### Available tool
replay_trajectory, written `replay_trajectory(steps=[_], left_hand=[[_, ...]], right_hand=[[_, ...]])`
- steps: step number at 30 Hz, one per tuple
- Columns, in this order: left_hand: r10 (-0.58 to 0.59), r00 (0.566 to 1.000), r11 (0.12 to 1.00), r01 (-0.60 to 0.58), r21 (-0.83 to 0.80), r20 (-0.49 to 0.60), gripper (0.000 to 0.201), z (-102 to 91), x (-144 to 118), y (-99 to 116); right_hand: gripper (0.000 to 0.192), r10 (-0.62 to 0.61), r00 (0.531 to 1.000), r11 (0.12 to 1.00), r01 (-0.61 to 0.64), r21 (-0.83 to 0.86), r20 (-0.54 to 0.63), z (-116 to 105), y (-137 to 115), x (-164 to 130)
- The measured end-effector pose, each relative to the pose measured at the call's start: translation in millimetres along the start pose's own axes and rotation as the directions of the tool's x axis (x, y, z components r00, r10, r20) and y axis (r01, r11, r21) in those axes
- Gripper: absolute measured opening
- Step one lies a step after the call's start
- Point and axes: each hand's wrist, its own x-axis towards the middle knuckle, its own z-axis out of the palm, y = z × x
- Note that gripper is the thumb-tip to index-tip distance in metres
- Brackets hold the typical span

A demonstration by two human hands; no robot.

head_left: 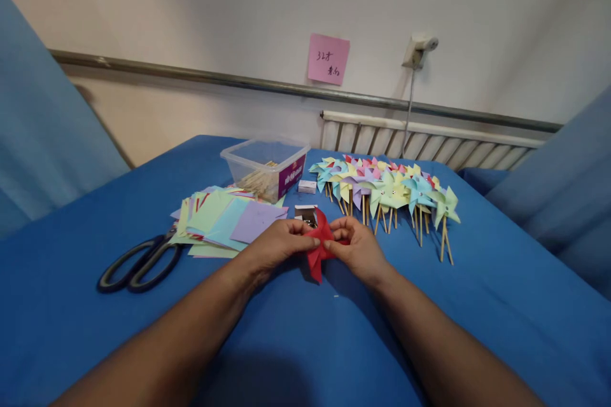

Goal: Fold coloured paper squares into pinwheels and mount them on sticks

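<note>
- Cloth (477,305), smooth and blue, covers the surface under both hands.
- Pinwheels (391,187), pastel paper on thin wooden sticks, lie finished in a row beyond the right hand (359,248); many look done.
- Paper squares (224,219), flat and uncut, wait in a loose stack beyond the left hand (277,245), so more seems left.
- Scissors (140,264), black-handled, rest further out to the left of that hand.
- Plastic tub (265,165), clear, holds sticks past the stack.
- Red paper (319,245), partly folded, is pinched between both hands' closed fingertips.
</note>
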Motion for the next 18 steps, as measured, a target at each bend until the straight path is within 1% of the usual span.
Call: replay_trajectory(steps=[5,7,9,10,12,14,16,18], left_hand=[[0.031,0.999,0.992,-0.032,0.125,0.01,0.021,3.3,2.0,-4.4],[0.035,0.999,0.99,-0.037,0.136,0.021,0.021,3.2,1.6,-3.9],[0.048,0.999,0.992,-0.048,0.12,0.005,0.02,1.5,0.5,-1.1],[0.059,0.998,0.993,-0.057,0.103,-0.024,0.019,0.0,-0.2,1.1],[0.076,0.989,0.997,-0.073,0.034,-0.123,0.018,-4.8,-1.2,6.7],[0.06,0.971,0.992,-0.084,-0.097,-0.232,0.018,-11.7,-0.9,12.4],[0.034,0.95,0.964,-0.113,-0.241,-0.311,0.02,-19.9,1.3,16.1],[0.036,0.917,0.93,-0.176,-0.323,-0.397,0.021,-27.6,5.1,17.1]], right_hand=[[0.038,0.025,0.999,0.998,-0.023,-0.053,0.042,1.5,2.2,-1.6],[0.038,0.027,0.998,0.998,-0.025,-0.057,0.05,2.5,1.0,-2.7],[0.037,0.003,0.999,0.999,-0.001,-0.043,0.034,2.8,-1.2,-2.9],[0.036,-0.021,1.0,0.999,0.021,-0.028,0.019,2.5,-2.3,-2.3],[0.032,-0.078,0.996,0.997,0.078,-0.002,-0.035,0.3,-3.2,0.5],[0.029,-0.125,0.985,0.992,0.123,-0.025,-0.115,-3.9,-0.9,4.8],[0.027,-0.15,0.971,0.983,0.127,-0.129,-0.188,-8.6,4.9,9.2],[0.025,-0.176,0.966,0.952,0.117,-0.284,-0.19,-11.7,12.5,12.5]])
